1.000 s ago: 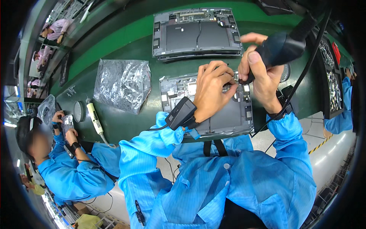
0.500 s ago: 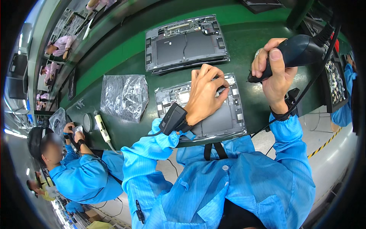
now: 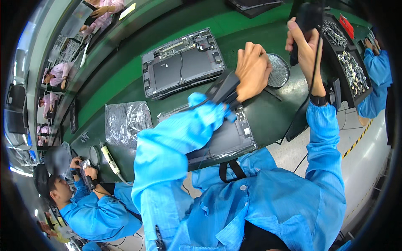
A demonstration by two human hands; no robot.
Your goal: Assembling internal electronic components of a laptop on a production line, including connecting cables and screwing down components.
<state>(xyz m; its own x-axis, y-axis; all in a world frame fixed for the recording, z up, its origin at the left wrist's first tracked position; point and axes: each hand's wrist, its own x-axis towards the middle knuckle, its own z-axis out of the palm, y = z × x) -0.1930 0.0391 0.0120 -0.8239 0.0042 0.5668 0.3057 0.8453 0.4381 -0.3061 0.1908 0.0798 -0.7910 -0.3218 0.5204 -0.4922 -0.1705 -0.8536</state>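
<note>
My left hand is curled with its fingertips drawn together beside a round metal dish of small bits; whatever it may hold is hidden. My right hand is wrapped around a black corded electric screwdriver, held up at the far right above the bench. Below my left forearm lies an opened laptop base, partly covered by my blue sleeve. A short dark rod rests on the bench by the dish.
A stack of opened laptop bases stands at the back. Left of it lie a clear plastic bag, a pale electric screwdriver and another round dish. Trays of small parts stand right. A co-worker sits left.
My left hand has left the laptop base and moved up and right to the dish, uncovering it. My right hand has raised the screwdriver farther away. The whole view has shifted slightly.
</note>
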